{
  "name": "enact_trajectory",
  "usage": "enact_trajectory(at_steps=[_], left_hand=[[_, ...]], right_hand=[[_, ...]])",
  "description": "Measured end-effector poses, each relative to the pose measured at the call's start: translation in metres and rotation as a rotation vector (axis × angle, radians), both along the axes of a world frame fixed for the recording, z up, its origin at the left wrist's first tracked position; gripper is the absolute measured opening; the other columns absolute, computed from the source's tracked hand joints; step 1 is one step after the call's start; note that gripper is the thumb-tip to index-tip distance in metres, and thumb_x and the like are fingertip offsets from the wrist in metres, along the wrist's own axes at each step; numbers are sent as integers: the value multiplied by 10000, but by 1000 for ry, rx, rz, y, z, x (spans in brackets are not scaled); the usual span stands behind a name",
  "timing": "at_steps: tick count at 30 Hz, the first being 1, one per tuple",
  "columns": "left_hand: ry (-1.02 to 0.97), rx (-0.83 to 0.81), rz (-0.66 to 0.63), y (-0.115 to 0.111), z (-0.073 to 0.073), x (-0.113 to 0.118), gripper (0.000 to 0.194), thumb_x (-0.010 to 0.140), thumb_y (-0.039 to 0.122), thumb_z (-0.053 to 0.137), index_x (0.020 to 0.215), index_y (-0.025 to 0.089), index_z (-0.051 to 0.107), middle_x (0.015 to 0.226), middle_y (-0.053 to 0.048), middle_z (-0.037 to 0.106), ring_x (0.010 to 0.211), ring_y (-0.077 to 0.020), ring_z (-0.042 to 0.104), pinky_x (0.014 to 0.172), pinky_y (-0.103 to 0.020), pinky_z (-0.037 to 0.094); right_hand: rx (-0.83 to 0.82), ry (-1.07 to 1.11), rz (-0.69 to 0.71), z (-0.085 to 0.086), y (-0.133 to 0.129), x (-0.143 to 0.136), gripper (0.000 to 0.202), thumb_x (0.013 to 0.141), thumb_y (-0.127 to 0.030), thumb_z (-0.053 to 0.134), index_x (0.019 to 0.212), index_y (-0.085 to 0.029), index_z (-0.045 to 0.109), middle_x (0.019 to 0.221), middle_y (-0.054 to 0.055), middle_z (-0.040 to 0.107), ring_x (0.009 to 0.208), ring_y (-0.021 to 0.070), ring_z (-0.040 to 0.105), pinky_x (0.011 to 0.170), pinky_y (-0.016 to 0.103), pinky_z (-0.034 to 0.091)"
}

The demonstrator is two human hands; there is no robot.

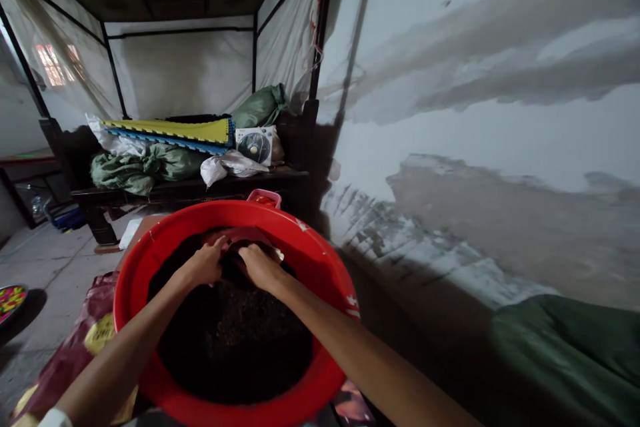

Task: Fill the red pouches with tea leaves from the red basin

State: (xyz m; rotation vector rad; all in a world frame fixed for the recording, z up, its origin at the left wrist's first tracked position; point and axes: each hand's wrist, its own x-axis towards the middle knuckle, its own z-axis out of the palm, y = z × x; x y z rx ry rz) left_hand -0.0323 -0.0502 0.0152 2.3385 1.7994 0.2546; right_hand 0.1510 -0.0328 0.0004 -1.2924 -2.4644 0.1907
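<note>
A large red basin point(327, 267) stands in front of me, filled with dark, loose, crumbly material point(250, 340). Inside it, near the far wall, lies a maroon bag point(247, 235). My left hand point(207, 262) is closed on the near left side of the bag's opening. On the right, my right hand point(259, 268) has its fingers curled over the bag's edge, thumb and fingertips partly hidden. Between the hands the bag's mouth looks dark, and I cannot tell how full it is.
Left of the basin lies another maroon bag point(95, 300) with a yellow label. A tray of colourful pieces point(13, 300) sits on the floor. Behind, a dark wooden bed frame point(190, 195) carries green sacks point(175, 161), foam mats point(175, 129) and a boxed fan point(255, 145). Green cloth point(570, 347) is at right.
</note>
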Motion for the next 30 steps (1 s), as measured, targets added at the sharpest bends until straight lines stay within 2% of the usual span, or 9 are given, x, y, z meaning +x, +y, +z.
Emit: enact_trajectory(at_steps=[3, 6, 9, 12, 15, 18, 20, 25, 30], left_hand=[[-148, 139, -17, 4, -4, 2, 774, 818, 30, 520, 1568, 183, 404, 1328, -180, 656, 1000, -246, 750, 866, -330, 618], [-260, 301, 11, 14, -8, -3, 658, 818, 15, 500, 1464, 140, 510, 1282, -182, 665, 1151, -281, 697, 1007, -405, 567], [-358, 414, 27, 26, -10, -12, 541, 833, 22, 503, 1359, 127, 572, 1229, -166, 679, 1157, -270, 680, 1013, -405, 555], [-414, 512, 102, 34, -8, -20, 441, 858, 37, 498, 1270, 138, 619, 1190, -146, 696, 1099, -255, 688, 988, -403, 559], [-455, 563, 139, 37, -2, -24, 329, 874, 70, 525, 1164, 145, 661, 1155, -128, 714, 1078, -248, 687, 1005, -397, 546], [-493, 596, 156, 34, 5, -24, 235, 928, 143, 511, 1099, 149, 671, 1094, -115, 726, 1041, -246, 689, 988, -389, 549], [-514, 635, 160, 31, 10, -22, 244, 956, 161, 466, 1094, 148, 666, 1094, -115, 726, 1035, -242, 687, 977, -380, 549], [-537, 710, 168, 22, 19, -17, 265, 947, 137, 436, 1088, 152, 659, 1114, -112, 715, 1047, -230, 677, 988, -359, 545], [-554, 918, 151, 15, 22, -18, 340, 898, 80, 416, 1126, 167, 653, 1118, -96, 673, 1063, -219, 657, 989, -351, 551]], right_hand=[[98, 94, 129, -3, 1, -1, 337, 1016, -198, 534, 1324, -216, 671, 1333, 129, 686, 1297, 256, 622, 1111, 374, 463], [221, 236, 218, -6, 1, -3, 323, 1016, -183, 526, 1312, -169, 655, 1316, 155, 641, 1256, 246, 624, 1105, 388, 487], [412, 392, 290, -5, -8, -9, 281, 1018, -192, 515, 1259, -171, 656, 1278, 145, 616, 1193, 227, 628, 1072, 378, 518], [487, 281, 479, -3, -24, -19, 232, 1033, -223, 483, 1130, -170, 687, 1101, 108, 665, 1048, 209, 656, 980, 343, 547], [272, -23, 660, -12, -43, -30, 280, 1040, -371, 527, 1105, -172, 712, 1020, 81, 696, 936, 205, 690, 850, 306, 557], [-57, -286, 655, -29, -55, -41, 549, 943, -596, 634, 1365, -244, 650, 1257, 126, 675, 958, 267, 733, 713, 325, 563], [-237, -485, 630, -40, -58, -47, 708, 876, -646, 686, 1454, -248, 593, 1308, 173, 659, 948, 322, 749, 620, 341, 546], [-350, -672, 652, -48, -54, -58, 734, 843, -523, 768, 1456, -168, 573, 1273, 204, 690, 987, 335, 755, 555, 310, 498], [-323, -715, 716, -42, -49, -62, 514, 864, -336, 781, 1324, -140, 657, 1170, 153, 751, 969, 267, 751, 606, 276, 490]])
